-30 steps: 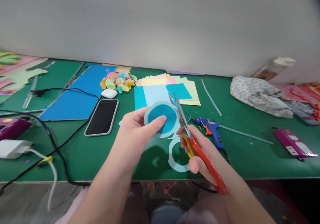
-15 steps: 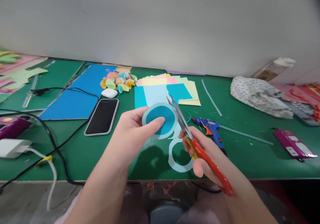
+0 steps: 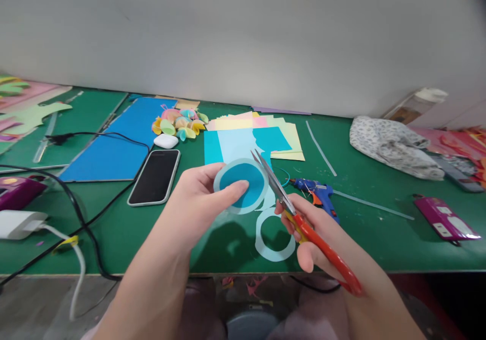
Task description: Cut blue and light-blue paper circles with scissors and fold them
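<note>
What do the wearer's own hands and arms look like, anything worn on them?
The left hand and right hand are both bare: no gloves, and no rings seen on the visible fingers. No watch, bracelet, sleeve, cable or marking shows on either forearm. Upper arms are out of view, so sleeves higher up can't be told.

Bare forearms, dull pinkish clothing (blurred)

From here I can't make out any readable writing, brand or number. The purple box on the right of the desk has pale patches on its face, too blurred to tell if they carry print.
</note>
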Demonstrator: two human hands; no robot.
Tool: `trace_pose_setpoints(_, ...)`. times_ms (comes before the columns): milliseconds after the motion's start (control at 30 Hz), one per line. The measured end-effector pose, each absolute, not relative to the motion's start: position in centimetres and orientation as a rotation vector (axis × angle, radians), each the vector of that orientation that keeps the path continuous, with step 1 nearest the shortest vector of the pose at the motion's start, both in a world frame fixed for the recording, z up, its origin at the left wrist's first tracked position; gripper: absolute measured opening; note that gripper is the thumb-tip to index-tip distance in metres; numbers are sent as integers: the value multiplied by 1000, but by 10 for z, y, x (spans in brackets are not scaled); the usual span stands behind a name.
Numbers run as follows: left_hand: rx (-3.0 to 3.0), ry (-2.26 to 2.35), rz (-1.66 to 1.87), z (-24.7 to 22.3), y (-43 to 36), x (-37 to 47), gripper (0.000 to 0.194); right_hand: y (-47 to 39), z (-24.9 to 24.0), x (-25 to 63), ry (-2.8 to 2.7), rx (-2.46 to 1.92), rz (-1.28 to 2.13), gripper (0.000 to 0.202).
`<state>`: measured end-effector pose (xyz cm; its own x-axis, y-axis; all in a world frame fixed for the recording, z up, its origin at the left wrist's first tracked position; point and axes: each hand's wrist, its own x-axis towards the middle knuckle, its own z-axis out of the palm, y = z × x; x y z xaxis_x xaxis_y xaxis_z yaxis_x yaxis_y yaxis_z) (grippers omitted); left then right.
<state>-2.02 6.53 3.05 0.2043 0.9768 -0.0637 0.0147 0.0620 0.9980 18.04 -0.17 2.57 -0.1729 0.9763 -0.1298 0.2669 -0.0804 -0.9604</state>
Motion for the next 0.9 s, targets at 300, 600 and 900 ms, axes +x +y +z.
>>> trace_pose_setpoints(300,1231,1062,971,34,67,-21,17,-1,11,195,-1433,-1408,1420,75)
trace_pose_setpoints(600,1247,1060,948,33,66,-21,17,-1,9,199,-1484,-1389,1371,64)
trace_pose_setpoints(900,1294,1064,890,28,66,-17,19,-2,21,184,-1353,-1371,1321,55)
